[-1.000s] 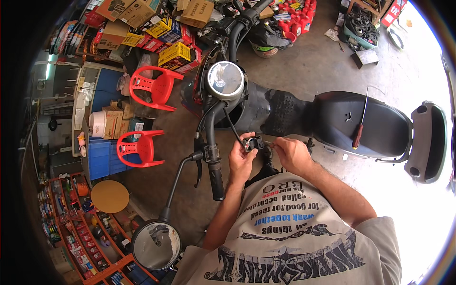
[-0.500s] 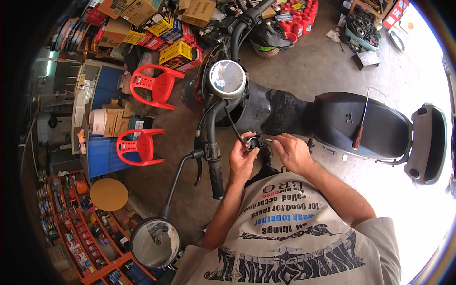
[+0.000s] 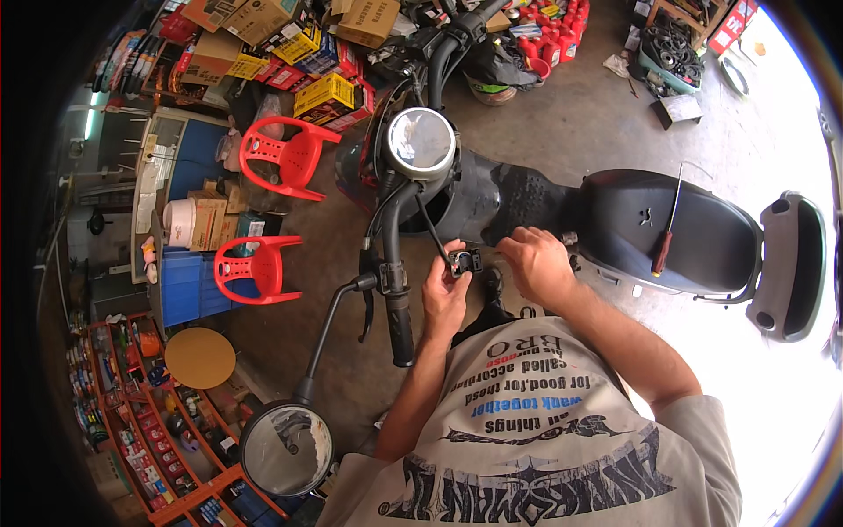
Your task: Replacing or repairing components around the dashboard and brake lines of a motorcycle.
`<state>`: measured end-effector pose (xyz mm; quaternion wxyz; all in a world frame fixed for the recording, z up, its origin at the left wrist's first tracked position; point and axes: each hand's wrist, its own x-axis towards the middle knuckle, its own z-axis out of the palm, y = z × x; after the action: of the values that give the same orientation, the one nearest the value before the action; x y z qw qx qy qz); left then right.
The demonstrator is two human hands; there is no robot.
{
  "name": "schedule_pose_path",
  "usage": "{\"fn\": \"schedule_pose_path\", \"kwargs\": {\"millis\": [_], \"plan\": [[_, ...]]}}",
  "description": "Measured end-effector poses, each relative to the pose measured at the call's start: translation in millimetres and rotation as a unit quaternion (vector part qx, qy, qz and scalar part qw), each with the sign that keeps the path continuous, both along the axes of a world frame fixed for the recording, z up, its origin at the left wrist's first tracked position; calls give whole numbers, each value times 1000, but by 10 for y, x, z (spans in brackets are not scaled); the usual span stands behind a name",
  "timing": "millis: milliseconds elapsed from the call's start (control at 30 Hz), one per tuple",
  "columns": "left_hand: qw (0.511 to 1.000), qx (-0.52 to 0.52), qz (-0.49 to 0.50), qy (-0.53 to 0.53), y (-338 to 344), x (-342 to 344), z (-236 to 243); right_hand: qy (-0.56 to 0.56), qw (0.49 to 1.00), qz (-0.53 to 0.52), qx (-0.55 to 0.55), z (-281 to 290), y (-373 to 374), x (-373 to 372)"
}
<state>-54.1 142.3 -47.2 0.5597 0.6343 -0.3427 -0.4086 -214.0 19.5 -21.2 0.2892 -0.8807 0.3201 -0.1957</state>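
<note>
My left hand [image 3: 443,301] pinches a small black switch housing [image 3: 468,262] between thumb and fingers, its inner side turned up. A black cable [image 3: 430,224] runs from the housing to the handlebar [image 3: 395,228] of a scooter. To the right of it, my right hand [image 3: 537,268] is raised, thumb and fingertips pressed together and apart from the housing. Whatever those fingertips hold, if anything, is too small to make out. A long screwdriver [image 3: 663,250] with a reddish-brown handle lies across the scooter's black seat [image 3: 615,206].
A round mirror [image 3: 288,450] on a stalk sticks out at lower left, beside the black grip [image 3: 399,334]. Two red plastic chairs [image 3: 290,158] stand left of the scooter. Boxes [image 3: 325,97] are piled behind it; orange shelves [image 3: 158,422] hold goods at far left.
My right hand has drawn back from the switch housing, up and slightly right, its fingers curling in. The left hand keeps its grip on the housing, which has tilted and shifted slightly left.
</note>
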Motion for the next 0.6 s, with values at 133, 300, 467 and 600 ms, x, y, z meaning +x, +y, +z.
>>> {"fn": "schedule_pose_path", "kwargs": {"millis": [133,300,467,600], "plan": [[1000,8,-3,-6,2,1,20,137,986,68,-59,107,-123,127],[1000,11,-10,-5,1,7,49,206,967,126,-87,234,-232,220],[1000,13,-26,4,-9,17,94,203,952,173,-148,238,-315,276],[997,-1,-45,64,2,40,100,212,943,216,-141,288,-392,317]]}}
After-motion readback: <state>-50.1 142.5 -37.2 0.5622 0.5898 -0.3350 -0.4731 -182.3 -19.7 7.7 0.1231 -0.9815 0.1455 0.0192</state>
